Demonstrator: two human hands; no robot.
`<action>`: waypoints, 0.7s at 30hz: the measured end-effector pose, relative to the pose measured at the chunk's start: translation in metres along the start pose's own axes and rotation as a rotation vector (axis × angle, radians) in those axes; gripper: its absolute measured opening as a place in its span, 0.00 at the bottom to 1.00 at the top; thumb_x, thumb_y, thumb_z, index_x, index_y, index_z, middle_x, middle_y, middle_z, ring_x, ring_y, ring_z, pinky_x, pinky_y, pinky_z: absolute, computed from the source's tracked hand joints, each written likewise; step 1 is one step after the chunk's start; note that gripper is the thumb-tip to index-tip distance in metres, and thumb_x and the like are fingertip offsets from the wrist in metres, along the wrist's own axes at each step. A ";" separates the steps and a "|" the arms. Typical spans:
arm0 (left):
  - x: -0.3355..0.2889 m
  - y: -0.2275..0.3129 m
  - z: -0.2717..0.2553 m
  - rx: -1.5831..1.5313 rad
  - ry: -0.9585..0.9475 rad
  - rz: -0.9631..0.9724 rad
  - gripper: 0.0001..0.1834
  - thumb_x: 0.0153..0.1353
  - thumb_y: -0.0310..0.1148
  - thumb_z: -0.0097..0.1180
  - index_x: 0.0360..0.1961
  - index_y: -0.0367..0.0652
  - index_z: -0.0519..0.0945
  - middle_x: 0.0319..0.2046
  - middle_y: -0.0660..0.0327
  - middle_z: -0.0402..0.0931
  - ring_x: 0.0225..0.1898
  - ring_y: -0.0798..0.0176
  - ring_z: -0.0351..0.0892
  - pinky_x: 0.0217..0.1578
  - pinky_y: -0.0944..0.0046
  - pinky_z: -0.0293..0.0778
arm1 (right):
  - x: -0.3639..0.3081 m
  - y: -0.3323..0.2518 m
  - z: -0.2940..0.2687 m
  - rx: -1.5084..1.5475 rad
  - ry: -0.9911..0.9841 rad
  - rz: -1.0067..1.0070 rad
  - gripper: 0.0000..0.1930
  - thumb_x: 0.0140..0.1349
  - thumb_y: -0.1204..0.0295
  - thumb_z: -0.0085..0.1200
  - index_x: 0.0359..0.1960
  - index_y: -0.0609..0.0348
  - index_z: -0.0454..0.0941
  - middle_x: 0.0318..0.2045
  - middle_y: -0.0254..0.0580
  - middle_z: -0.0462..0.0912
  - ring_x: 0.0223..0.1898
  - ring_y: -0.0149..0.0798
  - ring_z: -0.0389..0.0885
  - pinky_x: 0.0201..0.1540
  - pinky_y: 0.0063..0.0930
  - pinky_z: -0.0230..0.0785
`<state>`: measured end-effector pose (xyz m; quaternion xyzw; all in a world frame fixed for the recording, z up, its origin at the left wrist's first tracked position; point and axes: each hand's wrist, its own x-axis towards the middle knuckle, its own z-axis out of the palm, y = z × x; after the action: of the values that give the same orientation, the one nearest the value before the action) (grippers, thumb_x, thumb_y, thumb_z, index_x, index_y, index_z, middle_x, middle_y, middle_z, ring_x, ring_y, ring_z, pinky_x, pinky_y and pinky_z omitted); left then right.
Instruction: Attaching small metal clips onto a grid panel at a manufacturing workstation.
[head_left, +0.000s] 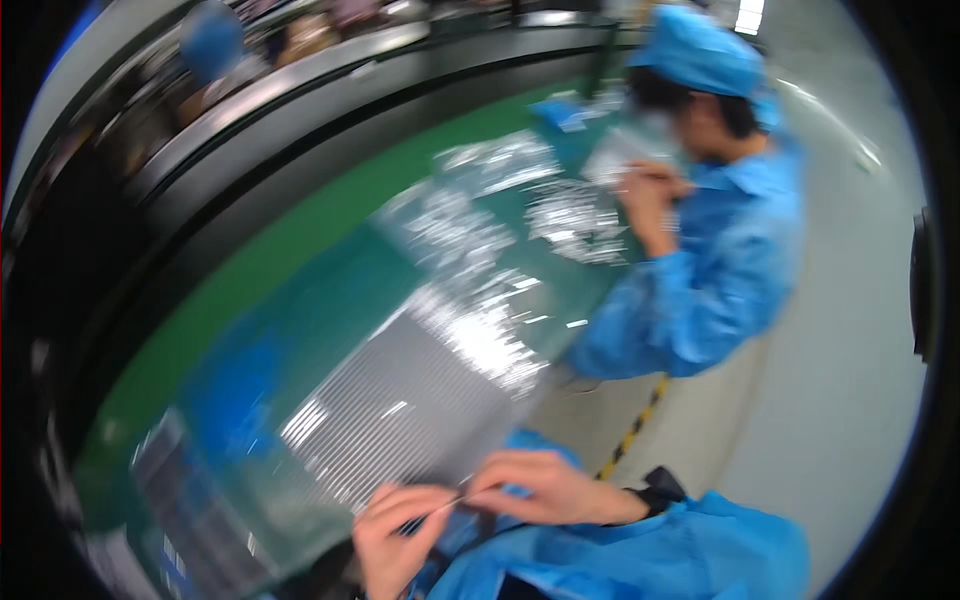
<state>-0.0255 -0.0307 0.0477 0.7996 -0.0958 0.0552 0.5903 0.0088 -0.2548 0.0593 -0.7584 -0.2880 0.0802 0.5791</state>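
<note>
Bare left hand (388, 538) and bare right hand (540, 485) met at the fingertips, in a grip too blurred to read

Thumb and forefinger of each hand were close in a pinch, almost tip to tip; whether they grasped some small dark piece could not be told. Just ahead and to the left of the grip, flat on the glossy green table (320, 270), lay a silver-grey rectangular panel with close parallel ribs (400, 400). Its near edge ran close to the left fingers, and contact there could not be made out. Beyond the panel, farther from the grip, spread a heap of loose, shiny silver slivers (490, 340).

Handling so fine seemed to ask for light fingertip pressure only: one hand steadying, the other making small turns. Because the grip stood near the table's edge, a slipped piece might have dropped to the floor; pinching farther in, above the table, looked safer. Loose blue fabric sleeves (640, 550) behind the grip were best kept off the ribs, which could have snagged or shifted. Well beyond the grip, to the right, sat a co-worker in a blue cap and gown (725, 250), far enough off to leave both elbows room.
</note>
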 end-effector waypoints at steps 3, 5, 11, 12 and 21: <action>0.011 0.010 -0.011 -0.075 0.006 0.018 0.07 0.52 0.20 0.70 0.34 0.37 0.90 0.37 0.58 0.90 0.35 0.64 0.85 0.39 0.66 0.68 | 0.017 -0.012 -0.002 -0.077 0.015 0.013 0.08 0.61 0.79 0.67 0.41 0.63 0.83 0.35 0.42 0.84 0.34 0.42 0.84 0.35 0.31 0.76; 0.003 0.011 -0.022 -0.064 0.033 -0.017 0.07 0.53 0.21 0.71 0.35 0.37 0.90 0.38 0.58 0.90 0.34 0.64 0.81 0.37 0.66 0.70 | 0.032 -0.010 0.007 -0.014 -0.009 0.044 0.09 0.58 0.81 0.69 0.39 0.64 0.83 0.33 0.43 0.85 0.33 0.41 0.85 0.35 0.30 0.76; -0.004 -0.004 -0.048 -0.068 0.167 -0.073 0.08 0.52 0.20 0.71 0.36 0.38 0.91 0.39 0.58 0.90 0.34 0.64 0.79 0.36 0.66 0.70 | 0.068 -0.002 0.018 -0.076 -0.193 -0.016 0.07 0.57 0.81 0.69 0.35 0.65 0.83 0.32 0.44 0.85 0.32 0.37 0.84 0.33 0.28 0.76; -0.002 0.005 -0.056 -0.048 0.190 -0.066 0.08 0.52 0.20 0.71 0.36 0.38 0.91 0.39 0.59 0.90 0.34 0.64 0.79 0.36 0.66 0.71 | 0.069 -0.001 0.011 0.063 -0.122 0.000 0.06 0.59 0.80 0.67 0.35 0.65 0.82 0.31 0.45 0.84 0.31 0.36 0.83 0.32 0.27 0.75; 0.032 -0.043 -0.130 0.513 0.589 -0.240 0.07 0.59 0.24 0.66 0.38 0.34 0.89 0.53 0.52 0.83 0.38 0.57 0.80 0.41 0.57 0.76 | 0.101 0.028 -0.009 0.424 0.084 0.260 0.05 0.67 0.78 0.57 0.36 0.64 0.74 0.28 0.41 0.77 0.30 0.30 0.77 0.35 0.21 0.70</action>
<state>0.0184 0.1032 0.0527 0.8765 0.1879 0.2346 0.3761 0.1058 -0.2134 0.0579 -0.6535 -0.1403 0.1810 0.7215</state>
